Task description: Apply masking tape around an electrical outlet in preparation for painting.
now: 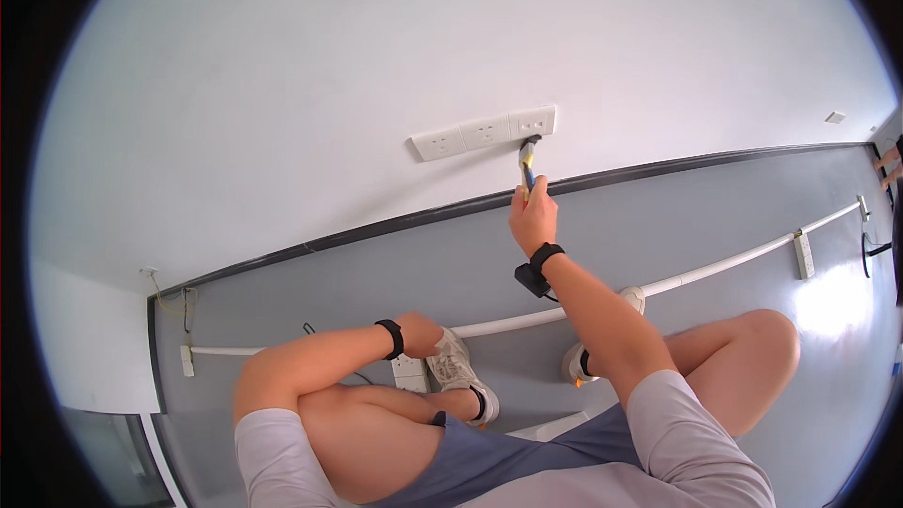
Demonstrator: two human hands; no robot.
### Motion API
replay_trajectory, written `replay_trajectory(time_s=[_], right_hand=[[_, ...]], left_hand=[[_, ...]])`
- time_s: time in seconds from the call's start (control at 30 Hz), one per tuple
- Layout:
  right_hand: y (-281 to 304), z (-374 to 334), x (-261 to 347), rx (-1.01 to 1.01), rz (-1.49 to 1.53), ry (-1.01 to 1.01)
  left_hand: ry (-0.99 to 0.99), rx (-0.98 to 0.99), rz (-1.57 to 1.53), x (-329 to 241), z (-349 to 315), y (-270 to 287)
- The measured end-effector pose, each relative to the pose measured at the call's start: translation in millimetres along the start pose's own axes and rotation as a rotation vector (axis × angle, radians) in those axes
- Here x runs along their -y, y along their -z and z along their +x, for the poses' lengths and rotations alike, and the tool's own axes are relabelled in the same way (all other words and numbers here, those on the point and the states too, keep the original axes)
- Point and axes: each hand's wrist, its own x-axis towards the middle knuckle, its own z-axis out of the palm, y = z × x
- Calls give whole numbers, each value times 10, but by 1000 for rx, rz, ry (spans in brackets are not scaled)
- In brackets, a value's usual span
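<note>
My right hand (534,219) is closed around the handle of a small brush (527,167) coloured yellow, blue and red. Its dark bristle end meets the lower edge of a white wall socket panel (486,131), under the right-hand section. Three sections make up the panel, set side by side on the white wall (282,66). My left hand (419,334) hangs low beside my left shoe (453,362), its fingers turned away from view. Each wrist wears a black band, and a black box (532,279) sits at the right one.
Dark skirting (395,218) runs where wall meets grey floor (376,273). A white cable conduit (696,275) crosses the floor past my feet. White power strips (804,256) join it at right, beside my left foot and at far left. Another person's hand (887,160) shows at far right.
</note>
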Motion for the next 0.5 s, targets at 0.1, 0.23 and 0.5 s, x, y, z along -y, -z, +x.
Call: replay_trajectory(time_s=[0.1, 0.23, 0.5], right_hand=[[-219, -105, 173, 38, 25, -20], [-501, -256, 376, 124, 50, -3], [-920, -416, 560, 216, 64, 117]], left_hand=[[3, 22, 0, 37, 21, -52], [-9, 15, -16, 14, 29, -74], [-19, -14, 2, -46, 15, -105]])
